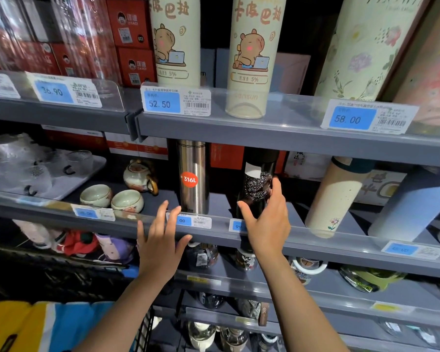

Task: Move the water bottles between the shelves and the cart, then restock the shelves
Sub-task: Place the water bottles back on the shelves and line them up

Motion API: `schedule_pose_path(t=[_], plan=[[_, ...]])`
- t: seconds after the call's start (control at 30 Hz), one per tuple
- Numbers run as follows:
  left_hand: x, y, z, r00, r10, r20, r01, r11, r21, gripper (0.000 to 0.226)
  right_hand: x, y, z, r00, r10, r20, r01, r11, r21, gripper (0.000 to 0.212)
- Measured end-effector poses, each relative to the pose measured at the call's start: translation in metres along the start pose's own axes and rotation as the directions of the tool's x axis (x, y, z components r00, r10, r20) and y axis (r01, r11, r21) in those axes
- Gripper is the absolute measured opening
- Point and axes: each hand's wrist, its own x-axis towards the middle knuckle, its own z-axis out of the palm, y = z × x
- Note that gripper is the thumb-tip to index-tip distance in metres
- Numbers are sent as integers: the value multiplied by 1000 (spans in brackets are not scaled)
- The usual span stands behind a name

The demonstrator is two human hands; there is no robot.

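Black bottle with a speckled white pattern is standing upright on the middle shelf, and the right hand is wrapped round its lower half, thumb on the left side and fingers curling round the right. Looks like a proper grip, though the bottle's base is hidden behind the hand so can't tell if it's sitting on the shelf or lifted a bit.

Left hand isn't holding anything. Fingers are straight and spread, palm facing the shelf, hovering in front of the shelf's front edge just below the steel flask. Can't tell if the fingertips actually touch the price strip or not. That flask has a round red 316L sticker and stands just left of the black bottle, not touching it.

Further right on the same shelf there's a cream bottle with a dark cap and a little flower print, leaning over to the right, and beside it a pale blue bottle, also leaning. Left side of that shelf has a teapot and two small cups.

Top shelf has two tall cream capybara bottles and floral ones off to the right, with price tags reading 52.50 and 58.00.

Bottom left corner you can see the black wire of a cart with something yellow and blue in it. Shelves below hold more bottles, too dark to say much.
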Motion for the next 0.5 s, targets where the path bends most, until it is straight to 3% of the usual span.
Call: schedule_pose_path(t=[0.07, 0.17, 0.3, 0.4, 0.5], plan=[[-1, 0, 0, 1000, -6, 7, 6, 1000, -2, 77, 1, -1, 1, 1000, -6, -8, 6, 1000, -22, 90], [-1, -4, -1, 1000, -5, 24, 6, 1000, -6, 63, 2, 0, 2, 1000, -6, 3, 6, 999, -53, 92], [-3, 4, -3, 1000, 15, -8, -15, 1000, 3, 69, 2, 0, 1, 1000, -11, 17, 12, 999, -34, 95], [-4, 20, 0, 970, 208, -122, -207, 978, 22, 59, -2, 5, -7, 998, -49, 35, 47, 996, 74, 98], [0, 38, 9, 891, 409, -196, -414, 910, 14, 55, -14, 19, -24, 994, -94, -58, 100, 989, 113, 78]])
